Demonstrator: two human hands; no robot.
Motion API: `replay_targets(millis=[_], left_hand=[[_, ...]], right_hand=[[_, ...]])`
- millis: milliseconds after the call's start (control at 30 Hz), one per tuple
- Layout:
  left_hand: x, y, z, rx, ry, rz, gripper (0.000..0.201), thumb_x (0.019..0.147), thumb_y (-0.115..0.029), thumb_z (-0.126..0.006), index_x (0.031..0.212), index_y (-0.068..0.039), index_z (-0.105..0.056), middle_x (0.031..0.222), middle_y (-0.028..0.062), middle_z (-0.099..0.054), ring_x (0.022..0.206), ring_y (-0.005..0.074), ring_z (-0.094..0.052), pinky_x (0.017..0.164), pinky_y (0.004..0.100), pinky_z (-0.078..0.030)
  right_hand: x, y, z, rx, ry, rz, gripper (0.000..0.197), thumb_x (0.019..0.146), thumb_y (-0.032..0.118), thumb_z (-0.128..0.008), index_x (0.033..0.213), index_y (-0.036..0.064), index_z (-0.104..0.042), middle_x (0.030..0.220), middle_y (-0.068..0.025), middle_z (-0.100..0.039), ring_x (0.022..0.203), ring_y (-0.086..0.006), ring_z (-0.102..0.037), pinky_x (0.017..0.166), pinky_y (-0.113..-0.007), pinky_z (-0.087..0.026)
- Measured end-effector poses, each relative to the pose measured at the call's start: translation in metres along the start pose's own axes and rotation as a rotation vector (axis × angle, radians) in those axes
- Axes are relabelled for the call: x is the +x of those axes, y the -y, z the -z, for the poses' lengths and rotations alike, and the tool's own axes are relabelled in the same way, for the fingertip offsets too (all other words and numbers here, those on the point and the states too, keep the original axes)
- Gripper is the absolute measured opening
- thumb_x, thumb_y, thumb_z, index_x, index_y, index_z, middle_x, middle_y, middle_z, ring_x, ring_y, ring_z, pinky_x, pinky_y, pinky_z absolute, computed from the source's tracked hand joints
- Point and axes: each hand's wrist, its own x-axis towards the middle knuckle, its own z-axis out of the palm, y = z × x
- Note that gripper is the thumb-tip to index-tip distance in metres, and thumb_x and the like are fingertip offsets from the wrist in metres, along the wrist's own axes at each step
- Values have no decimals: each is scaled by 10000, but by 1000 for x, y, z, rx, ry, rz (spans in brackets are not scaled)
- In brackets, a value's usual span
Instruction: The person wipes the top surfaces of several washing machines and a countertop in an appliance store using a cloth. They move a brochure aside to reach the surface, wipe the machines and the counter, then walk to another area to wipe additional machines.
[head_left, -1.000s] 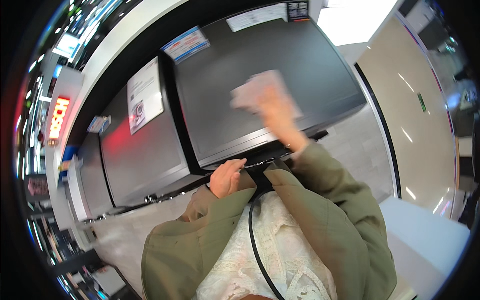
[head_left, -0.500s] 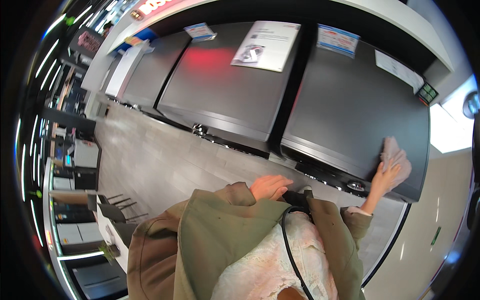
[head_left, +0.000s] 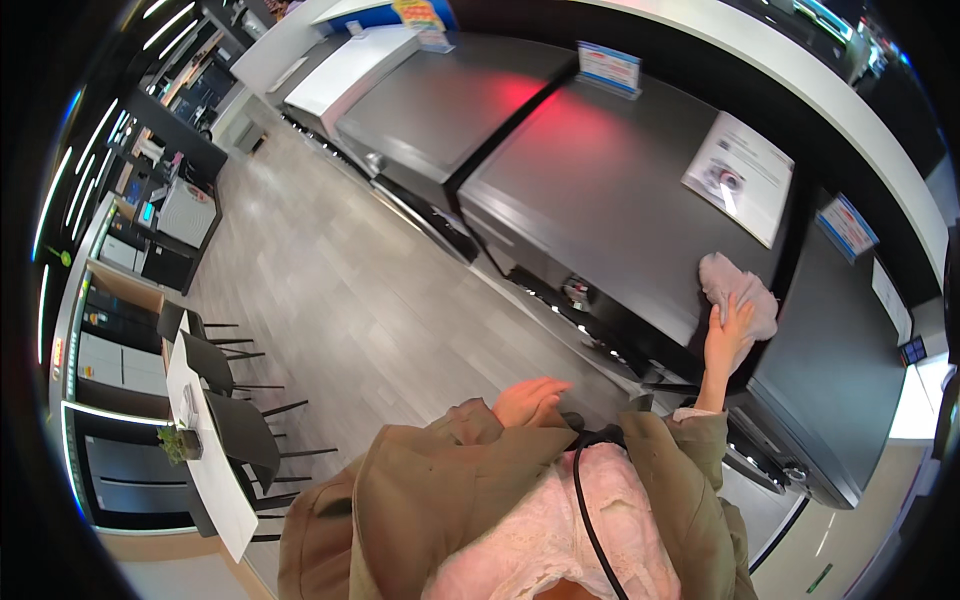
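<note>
My right hand (head_left: 730, 328) is pressed on a pinkish-grey cloth (head_left: 741, 288), its fingers spread over the folds. The cloth lies bunched near the right front corner of the middle appliance's flat dark grey top (head_left: 600, 190). To the right, across a dark gap, is another dark grey appliance top (head_left: 835, 330). My left hand (head_left: 530, 401) hangs in front of my body with fingers stretched out, holding nothing and apart from the appliances.
A white booklet (head_left: 741, 178) and a blue-and-white sign (head_left: 609, 68) stand towards the back of the middle top. Another sign (head_left: 847, 227) is on the right one. Further left lies a white panel (head_left: 352, 75). Dark chairs (head_left: 240, 438) surround a white table (head_left: 215, 460) across the floor.
My right hand and the cloth have gone from the right appliance's top to the middle one. My view has swung left, and my left hand stays in front of me.
</note>
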Motion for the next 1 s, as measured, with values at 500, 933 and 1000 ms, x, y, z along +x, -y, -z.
replay_targets(millis=[500,933,1000], left_hand=[[-96,121,178,-42,-549,291,406,985,-311,-354,1060,5,-597,898,140,-624,823,252,-622,734,332,-485],[-104,266,370,20,-760,432,476,984,-378,-342,1068,12,-602,932,133,-637,823,230,-624,735,324,-473],[-106,293,396,-13,-767,388,474,985,-370,-344,1076,19,-597,933,139,-635,825,235,-622,740,327,-471]], right_hand=[[5,308,-236,272,203,-42,535,923,367,-467,1412,191,-340,1514,-170,-124,1417,-257,-46,1041,-625,53],[22,471,-408,208,211,266,487,890,233,-534,1347,103,-425,1447,-207,-277,1389,-299,-155,1065,-596,-41],[9,497,-422,33,169,348,485,863,238,-561,1314,96,-452,1434,-221,-288,1382,-336,-163,1062,-605,-64]])
